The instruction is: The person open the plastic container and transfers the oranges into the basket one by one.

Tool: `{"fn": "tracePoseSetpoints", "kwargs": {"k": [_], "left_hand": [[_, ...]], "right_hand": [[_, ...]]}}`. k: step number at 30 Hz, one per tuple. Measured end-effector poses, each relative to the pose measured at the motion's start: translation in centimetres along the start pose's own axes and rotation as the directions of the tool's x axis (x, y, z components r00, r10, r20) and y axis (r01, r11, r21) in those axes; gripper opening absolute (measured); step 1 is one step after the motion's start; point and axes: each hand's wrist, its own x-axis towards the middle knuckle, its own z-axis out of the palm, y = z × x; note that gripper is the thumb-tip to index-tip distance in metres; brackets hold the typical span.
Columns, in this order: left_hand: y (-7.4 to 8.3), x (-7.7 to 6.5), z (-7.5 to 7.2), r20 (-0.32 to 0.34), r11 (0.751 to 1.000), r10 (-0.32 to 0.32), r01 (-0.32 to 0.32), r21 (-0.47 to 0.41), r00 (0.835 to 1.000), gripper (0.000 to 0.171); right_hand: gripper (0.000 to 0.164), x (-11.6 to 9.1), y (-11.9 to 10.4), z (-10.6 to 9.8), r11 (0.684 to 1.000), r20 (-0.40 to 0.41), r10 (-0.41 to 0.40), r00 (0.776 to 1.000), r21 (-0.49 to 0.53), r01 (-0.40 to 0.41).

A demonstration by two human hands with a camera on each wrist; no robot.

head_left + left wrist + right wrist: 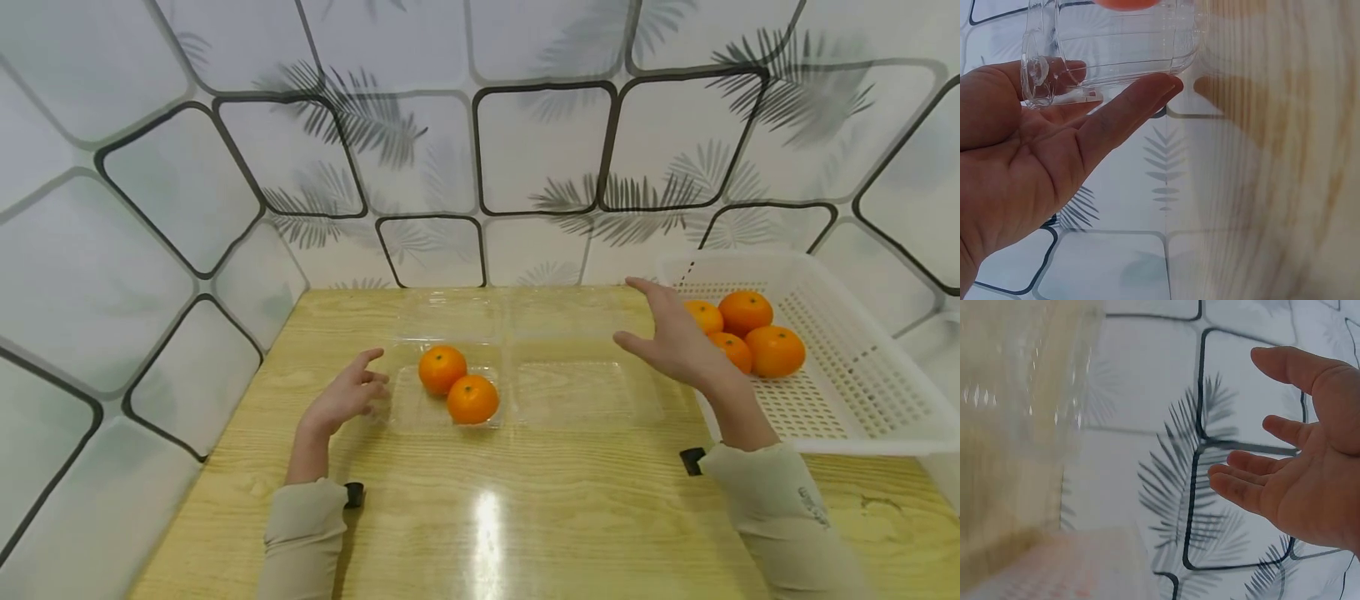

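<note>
Two mandarins, a rear one (442,370) and a front one (472,399), lie in the left compartment of a clear plastic clamshell box (411,408). At its left side is my left hand (347,400), fingers loosely bent. The left wrist view has those fingers (1124,114) along the clear wall, apparently touching it. My right hand (678,337) hovers between the right clear box (573,392) and a white basket (870,333), thumb and fingers spread, holding nothing. Several mandarins (776,351) sit at the left of the basket, partly behind this hand.
A light wooden tabletop (420,517) carries the boxes and the basket. Raised clear lids (566,310) stand behind the box bases. Patterned white walls (540,150) enclose the back and the left side.
</note>
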Motion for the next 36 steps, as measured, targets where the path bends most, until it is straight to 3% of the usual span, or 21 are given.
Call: {"fn": "tracePoseSetpoints", "kwargs": {"k": [7,16,36], "left_hand": [[0.2,-0.1,0.0,0.009,1.0,0.009,-0.009,0.0,1.0,0.063],[-0.1,0.0,0.2,0.02,1.0,0.012,-0.012,-0.004,1.0,0.062],[0.8,-0.5,0.7,0.006,1.0,-0.017,0.017,0.024,1.0,0.065]], "right_hand": [[0.077,-0.2,-0.5,3.8,0.996,-0.012,-0.068,0.998,0.056,0.068],[0.078,-0.5,-0.5,6.9,0.992,0.002,-0.042,0.999,0.119,0.041],[0.076,-1.0,-1.0,8.0,0.988,0.01,-0.06,0.998,0.145,0.057]]}}
